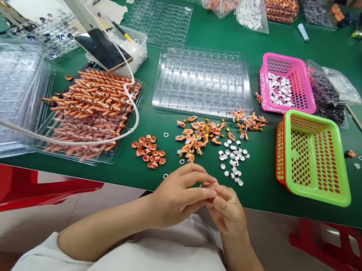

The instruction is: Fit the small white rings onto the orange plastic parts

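Note:
My left hand (178, 196) and my right hand (229, 209) meet at the table's front edge. Their fingertips press together around something small that the fingers hide. Just beyond them lies a loose pile of small orange plastic parts (197, 137), with yellow and clear bits mixed in. Small white round caps (234, 159) are scattered to the right of that pile. To the left sits a cluster of copper-coloured cup-shaped pieces (149, 151). A few thin white rings (165, 176) lie near my left hand.
A clear compartment tray (204, 81) lies behind the piles. At right stand a green basket (319, 194) and a pink basket (286, 109) holding white caps. On the left are trays of orange parts (96, 98), a phone (102, 49) and a drooping white cable (51, 140).

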`<control>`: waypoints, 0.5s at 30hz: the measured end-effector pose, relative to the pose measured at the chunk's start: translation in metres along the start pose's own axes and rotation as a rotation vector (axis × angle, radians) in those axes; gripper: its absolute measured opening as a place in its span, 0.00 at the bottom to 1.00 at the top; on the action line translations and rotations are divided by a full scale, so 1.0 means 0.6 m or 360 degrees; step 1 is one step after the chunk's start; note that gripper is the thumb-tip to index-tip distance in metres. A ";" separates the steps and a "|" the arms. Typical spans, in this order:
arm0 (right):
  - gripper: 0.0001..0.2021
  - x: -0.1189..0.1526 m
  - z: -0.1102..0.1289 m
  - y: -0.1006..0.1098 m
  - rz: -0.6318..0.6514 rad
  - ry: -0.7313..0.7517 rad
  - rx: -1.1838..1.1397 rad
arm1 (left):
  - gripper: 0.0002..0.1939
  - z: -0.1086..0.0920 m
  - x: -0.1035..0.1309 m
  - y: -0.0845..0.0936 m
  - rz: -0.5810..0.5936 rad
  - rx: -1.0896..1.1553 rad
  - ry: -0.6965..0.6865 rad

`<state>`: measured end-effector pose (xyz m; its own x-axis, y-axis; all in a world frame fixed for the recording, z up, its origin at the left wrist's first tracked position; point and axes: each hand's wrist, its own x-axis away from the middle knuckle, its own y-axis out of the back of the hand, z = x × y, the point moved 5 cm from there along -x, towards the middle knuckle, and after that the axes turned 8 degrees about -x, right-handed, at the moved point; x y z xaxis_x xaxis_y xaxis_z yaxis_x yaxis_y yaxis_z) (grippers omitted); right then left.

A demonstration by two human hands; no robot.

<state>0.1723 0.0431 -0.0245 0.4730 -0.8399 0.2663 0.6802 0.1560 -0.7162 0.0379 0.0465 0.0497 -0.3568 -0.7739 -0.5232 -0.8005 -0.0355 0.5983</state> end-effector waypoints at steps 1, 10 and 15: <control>0.09 0.001 0.001 0.000 0.0017 -0.0015 0.0026 | 0.10 -0.001 0.000 0.000 0.0013 0.0000 -0.0006; 0.08 0.002 0.028 0.008 0.0137 -0.0009 0.0595 | 0.10 -0.005 0.004 0.001 0.0070 0.0076 -0.0032; 0.08 0.006 0.035 0.009 0.0191 0.0016 0.0729 | 0.11 -0.007 0.008 -0.003 0.0101 0.0070 -0.0033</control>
<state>0.1897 0.0518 -0.0138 0.5594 -0.8066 0.1910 0.7992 0.4636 -0.3825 0.0393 0.0402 0.0486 -0.4173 -0.7604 -0.4977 -0.7961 0.0417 0.6037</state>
